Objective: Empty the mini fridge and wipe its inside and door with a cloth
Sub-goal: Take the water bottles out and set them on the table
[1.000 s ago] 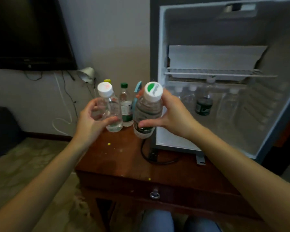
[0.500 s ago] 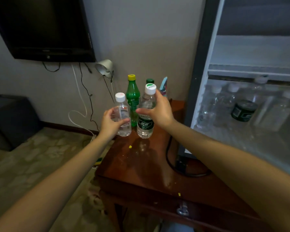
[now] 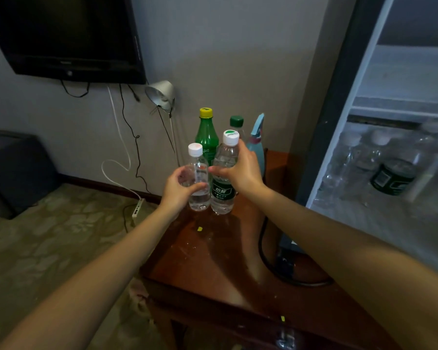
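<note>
My left hand (image 3: 178, 190) grips a small clear water bottle (image 3: 199, 178) with a white cap. My right hand (image 3: 242, 170) grips a larger water bottle (image 3: 223, 195) with a dark green label and a green-and-white cap. Both bottles are upright, side by side, low over or on the wooden table (image 3: 213, 261) near its far left corner. The open mini fridge (image 3: 344, 102) stands on the table at the right. Several bottles (image 3: 392, 173) remain on its lower shelf, blurred.
Behind the held bottles stand a green soda bottle (image 3: 206, 137) with a yellow cap, a green-capped bottle (image 3: 236, 121) and a blue spray bottle (image 3: 257, 145). A black power cable (image 3: 266, 261) loops on the table by the fridge. A lamp (image 3: 161, 94) and TV (image 3: 66, 36) hang on the wall.
Both hands carried the two bottles away from the fridge, left and down to the table's far corner. The view swung left, so the fridge now sits at the right edge.
</note>
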The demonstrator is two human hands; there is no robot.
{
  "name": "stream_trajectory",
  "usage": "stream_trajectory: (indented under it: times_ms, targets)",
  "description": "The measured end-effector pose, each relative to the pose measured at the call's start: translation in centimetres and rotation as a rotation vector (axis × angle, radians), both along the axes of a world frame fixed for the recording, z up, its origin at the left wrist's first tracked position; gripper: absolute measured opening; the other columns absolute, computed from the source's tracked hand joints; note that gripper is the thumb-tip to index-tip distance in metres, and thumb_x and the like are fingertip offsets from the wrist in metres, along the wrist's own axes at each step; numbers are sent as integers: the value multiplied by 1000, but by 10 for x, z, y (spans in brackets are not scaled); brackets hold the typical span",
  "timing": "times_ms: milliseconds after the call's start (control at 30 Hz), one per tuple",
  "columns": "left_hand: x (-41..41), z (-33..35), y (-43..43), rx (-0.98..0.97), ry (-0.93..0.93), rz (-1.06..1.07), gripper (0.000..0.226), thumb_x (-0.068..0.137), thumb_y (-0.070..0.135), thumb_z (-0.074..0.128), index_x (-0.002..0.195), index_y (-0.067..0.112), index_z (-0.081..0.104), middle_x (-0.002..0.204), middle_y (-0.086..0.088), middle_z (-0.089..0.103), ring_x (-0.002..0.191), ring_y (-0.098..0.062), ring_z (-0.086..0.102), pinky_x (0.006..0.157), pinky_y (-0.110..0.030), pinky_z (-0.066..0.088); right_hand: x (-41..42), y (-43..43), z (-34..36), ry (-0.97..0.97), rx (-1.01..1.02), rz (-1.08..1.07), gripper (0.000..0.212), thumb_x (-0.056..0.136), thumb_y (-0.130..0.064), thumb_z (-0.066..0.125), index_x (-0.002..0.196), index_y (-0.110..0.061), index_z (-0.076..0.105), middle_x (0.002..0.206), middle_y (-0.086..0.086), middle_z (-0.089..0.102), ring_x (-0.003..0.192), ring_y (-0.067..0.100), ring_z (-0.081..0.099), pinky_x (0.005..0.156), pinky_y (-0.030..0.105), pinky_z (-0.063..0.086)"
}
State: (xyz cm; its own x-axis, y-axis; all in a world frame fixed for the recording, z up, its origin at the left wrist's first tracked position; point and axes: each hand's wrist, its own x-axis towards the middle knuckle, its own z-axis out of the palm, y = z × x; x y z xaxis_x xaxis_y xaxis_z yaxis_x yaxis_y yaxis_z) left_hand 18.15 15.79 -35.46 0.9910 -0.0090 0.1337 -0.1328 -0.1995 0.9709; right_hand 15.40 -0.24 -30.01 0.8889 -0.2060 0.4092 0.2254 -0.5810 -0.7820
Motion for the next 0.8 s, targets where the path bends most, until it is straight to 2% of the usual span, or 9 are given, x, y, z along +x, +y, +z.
stream_trajectory:
  times_ms: [133, 233, 300, 500, 600, 700, 733, 800]
  targets:
    - [0, -3, -2, -14, -7, -5, 70, 68, 17, 83, 130, 11, 51, 124, -4, 60, 117, -19, 54, 104, -45, 43, 0, 0, 3, 9, -35, -7, 81, 60, -42, 87, 128, -20, 48, 126, 0, 59, 125, 26, 44, 101, 48, 42]
    - [-2, -4, -5, -23, -17, -5, 68, 71, 14, 80, 132, 9, 49, 126, -4, 58, 117, -18, 53, 101, -37, 43, -1, 1, 4, 28, -66, -29, 84, 65, -41, 84, 134, -17, 43, 132, 3, 50, 129, 27, 37, 105, 47, 37]
    - [-3, -4, -6, -15, -22, 2, 70, 72, 15, 80, 134, 10, 47, 128, -3, 57, 120, -20, 52, 102, -38, 42, -3, 1, 3, 52, -85, -39, 86, 67, -40, 83, 137, -16, 38, 135, 6, 43, 131, 26, 35, 107, 46, 36]
    - [-14, 2, -3, 23, -43, 60, 100, 67, 25, 84, 147, 20, 25, 149, -5, 33, 135, -21, 35, 111, -45, 34, -9, 6, -3, 31, -71, 3, 85, 72, -30, 82, 141, -16, 35, 136, 6, 35, 130, 22, 40, 111, 36, 34]
    - [-37, 12, -2, 59, -175, 63, 89, 74, 18, 81, 145, 23, 28, 145, -2, 29, 134, -16, 34, 114, -37, 30, -16, 7, -4, 37, -80, 7, 90, 74, -26, 80, 146, -12, 28, 141, 7, 32, 134, 22, 37, 112, 35, 32]
    - [-76, 37, -15, 76, -381, 16, 69, 81, 9, 74, 137, 23, 37, 136, -1, 34, 125, -3, 43, 106, -13, 31, -39, 5, 1, -19, -56, 36, 90, 77, -18, 78, 149, -12, 23, 143, 8, 27, 133, 23, 38, 112, 34, 32]
    - [-90, 47, -23, 62, -451, -12, 62, 83, 7, 71, 135, 21, 40, 135, -2, 37, 123, 3, 43, 104, -10, 31, -52, 3, 3, -57, -35, 62, 86, 79, -14, 75, 148, -11, 24, 142, 8, 28, 132, 22, 40, 112, 32, 33]
    - [-120, 71, -43, 22, -571, -74, 51, 84, 8, 65, 130, 17, 45, 132, -4, 44, 125, -4, 45, 107, -17, 34, -87, -6, 8, -170, 39, 140, 71, 84, -9, 68, 145, -11, 32, 137, 6, 34, 124, 16, 46, 108, 32, 39]
